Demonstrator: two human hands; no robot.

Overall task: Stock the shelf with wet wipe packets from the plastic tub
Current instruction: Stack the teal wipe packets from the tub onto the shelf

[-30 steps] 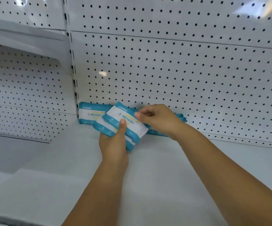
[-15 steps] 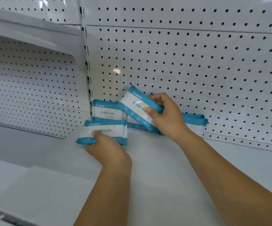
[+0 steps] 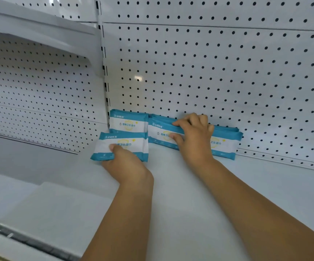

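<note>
Blue-and-white wet wipe packets [image 3: 128, 122] stand rowed along the shelf [image 3: 171, 194] back, middle packet [image 3: 159, 135] upright, front packet [image 3: 123, 146] just before the leftmost.

Shelf [image 3: 190, 194]: white and flat, running back to a pegboard [image 3: 209, 72] wall.

Items standing on it are teal-and-white wipe packets, set upright along the back:
- Left packet [image 3: 128, 123]: leaning against the pegboard, just beside the slotted upright [image 3: 106, 95].
- Middle packet [image 3: 160, 135]: touching the left packet's right side, with more teal edges showing behind it.
- Right packet [image 3: 225, 144]: standing further right in the same row.
- Front packet [image 3: 124, 146]: sitting just ahead of the left packet, covering its lower edge and tilting slightly.
</note>
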